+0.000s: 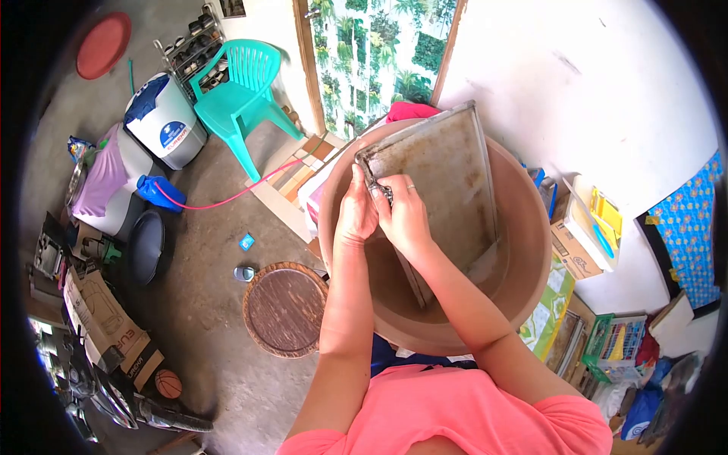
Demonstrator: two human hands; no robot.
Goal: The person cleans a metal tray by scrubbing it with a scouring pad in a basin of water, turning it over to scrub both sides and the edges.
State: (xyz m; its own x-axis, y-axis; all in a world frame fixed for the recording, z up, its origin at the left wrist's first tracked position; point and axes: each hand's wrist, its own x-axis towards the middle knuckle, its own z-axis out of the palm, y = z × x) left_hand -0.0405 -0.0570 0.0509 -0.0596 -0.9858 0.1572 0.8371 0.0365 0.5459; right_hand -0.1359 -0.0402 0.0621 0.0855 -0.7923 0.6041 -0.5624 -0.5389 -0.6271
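A rectangular framed panel (440, 178), its flat face stained brown, stands tilted inside a large brown basin (531, 250). Murky water (444, 309) lies in the basin around the panel's lower edge. My left hand (356, 208) is closed on the panel's left edge near its upper left corner. Right beside it, my right hand (403, 212) pinches a small dark, shiny, crumpled pad (385, 192) that looks like steel wool. The pad is against the same edge of the frame, and my fingers partly hide it.
Left of the basin stands a round wooden stool (284, 309). Farther off are a green plastic chair (241, 98), a white washing machine (165, 129) and a pink hose (227, 203) across the floor. Crates (603, 345) and a cardboard box (574, 241) stand at the right.
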